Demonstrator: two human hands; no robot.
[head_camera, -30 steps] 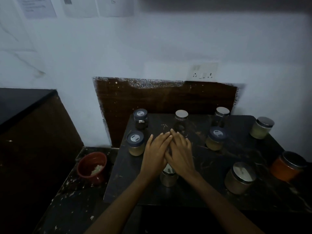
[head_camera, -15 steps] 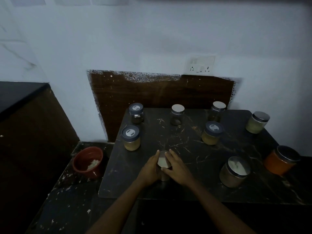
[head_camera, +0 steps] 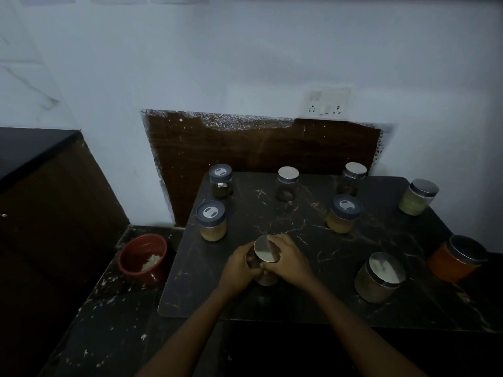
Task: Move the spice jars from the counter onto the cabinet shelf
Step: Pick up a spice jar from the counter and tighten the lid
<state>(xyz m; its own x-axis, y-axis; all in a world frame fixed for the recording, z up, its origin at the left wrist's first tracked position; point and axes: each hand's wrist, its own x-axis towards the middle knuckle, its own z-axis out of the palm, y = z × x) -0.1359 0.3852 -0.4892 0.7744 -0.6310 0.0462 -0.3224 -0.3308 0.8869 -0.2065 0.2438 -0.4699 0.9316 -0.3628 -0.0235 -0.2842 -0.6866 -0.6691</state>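
A small glass jar with a steel lid (head_camera: 266,250) stands near the front of the dark marble counter (head_camera: 313,295). My left hand (head_camera: 239,263) wraps its left side and my right hand (head_camera: 290,261) its right side, so the glass is mostly hidden. Several other spice jars stand on the counter: two blue-lidded jars at the left (head_camera: 221,180) (head_camera: 211,220), another blue-lidded one (head_camera: 344,213), steel-lidded jars at the back (head_camera: 287,183) (head_camera: 352,178), a green-filled jar (head_camera: 417,196), an orange-filled jar (head_camera: 457,258) and a wide jar (head_camera: 379,277). No cabinet shelf is in view.
A red bowl (head_camera: 143,258) with white bits sits on a lower speckled ledge to the left. A dark brown cabinet block (head_camera: 49,200) rises at far left. A brown board (head_camera: 258,148) and a wall socket (head_camera: 324,103) are behind the counter.
Both hands drew back from the counter's middle and closed around the steel-lidded jar at the front. The view shifted slightly downward.
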